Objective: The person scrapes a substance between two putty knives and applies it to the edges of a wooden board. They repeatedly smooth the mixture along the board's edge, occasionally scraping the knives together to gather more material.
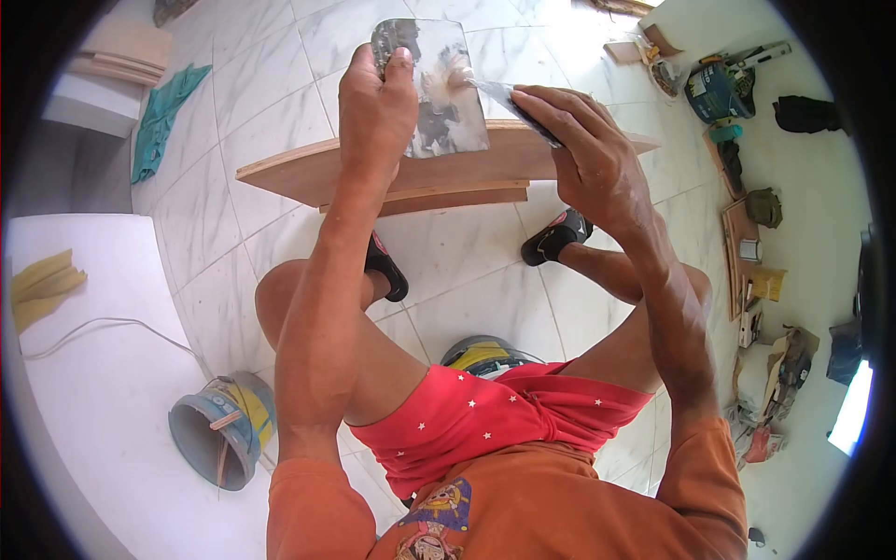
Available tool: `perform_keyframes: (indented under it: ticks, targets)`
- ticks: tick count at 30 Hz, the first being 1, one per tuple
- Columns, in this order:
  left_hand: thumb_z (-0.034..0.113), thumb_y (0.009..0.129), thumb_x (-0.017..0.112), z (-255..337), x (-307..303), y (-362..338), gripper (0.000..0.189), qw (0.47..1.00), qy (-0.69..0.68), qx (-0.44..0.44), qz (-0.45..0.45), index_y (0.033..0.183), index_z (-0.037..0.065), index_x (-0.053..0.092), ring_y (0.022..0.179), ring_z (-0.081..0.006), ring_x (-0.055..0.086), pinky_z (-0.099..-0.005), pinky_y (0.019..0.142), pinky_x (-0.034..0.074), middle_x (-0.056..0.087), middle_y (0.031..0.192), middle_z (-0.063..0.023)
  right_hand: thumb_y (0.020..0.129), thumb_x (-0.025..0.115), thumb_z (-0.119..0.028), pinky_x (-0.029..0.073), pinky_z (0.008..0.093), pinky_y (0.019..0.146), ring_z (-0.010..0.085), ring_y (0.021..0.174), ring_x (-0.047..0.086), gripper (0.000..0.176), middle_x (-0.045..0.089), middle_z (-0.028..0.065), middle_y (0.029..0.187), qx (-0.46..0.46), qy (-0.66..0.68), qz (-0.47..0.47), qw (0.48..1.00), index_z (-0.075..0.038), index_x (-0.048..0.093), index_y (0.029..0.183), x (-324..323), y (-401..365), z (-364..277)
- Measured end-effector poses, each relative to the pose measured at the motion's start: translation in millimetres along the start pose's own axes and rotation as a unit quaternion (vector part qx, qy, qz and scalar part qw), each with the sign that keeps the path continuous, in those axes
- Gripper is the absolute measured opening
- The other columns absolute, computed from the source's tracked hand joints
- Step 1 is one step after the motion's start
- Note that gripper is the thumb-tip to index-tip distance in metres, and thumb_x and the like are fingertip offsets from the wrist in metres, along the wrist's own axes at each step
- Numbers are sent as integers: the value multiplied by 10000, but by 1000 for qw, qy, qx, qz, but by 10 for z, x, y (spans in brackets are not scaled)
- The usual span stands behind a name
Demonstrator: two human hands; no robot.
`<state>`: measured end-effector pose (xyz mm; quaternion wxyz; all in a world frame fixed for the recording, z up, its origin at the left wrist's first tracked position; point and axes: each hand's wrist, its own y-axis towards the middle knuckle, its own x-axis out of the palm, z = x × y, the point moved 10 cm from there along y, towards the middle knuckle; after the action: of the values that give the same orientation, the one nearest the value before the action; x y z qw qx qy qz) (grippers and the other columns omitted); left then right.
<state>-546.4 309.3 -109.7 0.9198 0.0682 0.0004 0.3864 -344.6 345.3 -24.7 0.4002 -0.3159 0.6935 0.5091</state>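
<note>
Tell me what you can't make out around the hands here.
Handle of the putty knife: head view, hidden inside the right hand.
Near edge of the metal plate: head view, covered by the left hand.
Most of the can: head view, behind the red shorts.

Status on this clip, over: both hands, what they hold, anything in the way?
Left hand shut on metal plate, smeared with putty. Right hand shut on putty knife, tip on plate. Wooden board below, nothing blocking the hands.
</note>
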Motion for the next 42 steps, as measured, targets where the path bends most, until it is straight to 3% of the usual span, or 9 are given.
perform_keyframes:
  ticks: [13, 16, 20, 25, 26, 27, 30, 39, 42]
  targets:
    - [223, 1014, 529, 38, 46, -3, 271, 999, 32, 26, -10, 954, -35, 588, 655, -206, 583, -386, 661, 495, 628, 745, -126, 817, 652, 87, 506, 418, 1040, 276, 1189, 626, 510, 678, 71, 1284, -55, -68, -18, 996, -116, 662, 1284, 205, 70, 27]
    - [236, 1031, 551, -13, 57, -13, 256, 998, 54, 7, -22, 1062, -6, 627, 715, -87, 515, -304, 669, 466, 631, 837, -13, 811, 661, 78, 513, 417, 1025, 271, 1178, 636, 499, 686, 68, 1272, -63, -67, -38, 995, -115, 671, 1271, 228, 91, 19]
    - [215, 1014, 524, 91, 51, -35, 264, 994, 83, 70, 5, 942, -31, 588, 664, -221, 600, -396, 672, 506, 626, 737, -135, 813, 664, 63, 541, 407, 978, 292, 1117, 669, 445, 705, 85, 1225, -69, -27, -99, 992, -97, 693, 1228, 234, 153, 90]
    - [221, 1008, 573, 63, -146, 76, 241, 997, 28, 41, 53, 1002, -10, 643, 714, -104, 513, -310, 657, 459, 608, 784, -5, 911, 596, 48, 561, 410, 897, 337, 985, 709, 318, 735, 151, 1103, 41, 124, -232, 964, -66, 707, 1187, 241, 156, 426]
    - [216, 1022, 512, 218, -263, 104, 302, 982, 147, 75, 95, 1101, -52, 626, 819, -205, 594, -366, 767, 486, 649, 892, -114, 921, 587, 45, 560, 413, 894, 336, 979, 712, 312, 737, 155, 1098, 65, 123, -241, 960, -64, 708, 1186, 223, 136, 487]
    - [210, 1024, 512, 348, -299, 41, 287, 990, 93, 63, 83, 1088, -44, 627, 803, -200, 593, -363, 744, 484, 652, 894, -105, 930, 579, 43, 558, 416, 891, 335, 973, 714, 305, 739, 159, 1092, 90, 122, -251, 956, -62, 709, 1185, 216, 93, 546]
    - [206, 1026, 521, 252, -447, 99, 272, 995, -26, 51, 80, 1087, -36, 629, 760, -148, 552, -322, 699, 463, 632, 877, -63, 931, 571, 43, 564, 416, 893, 332, 977, 714, 312, 730, 161, 1128, 177, 63, -247, 951, -52, 708, 1195, 328, -167, 864]
    - [196, 1028, 502, 267, -455, 72, 271, 996, -39, 41, 69, 1090, -33, 634, 804, -147, 559, -311, 739, 466, 631, 898, -58, 846, 551, 94, 500, 418, 1032, 315, 1184, 620, 395, 719, 117, 1200, 103, -105, -210, 967, -29, 708, 1188, 720, -474, 1099]
    - [198, 1029, 499, 247, -430, 88, 273, 997, -40, 28, 65, 1094, -32, 633, 803, -148, 562, -314, 739, 469, 633, 898, -61, 912, 553, 50, 503, 423, 1015, 311, 1162, 629, 361, 718, 113, 1192, 71, -134, -208, 966, -50, 684, 1234, 785, -482, 1102]
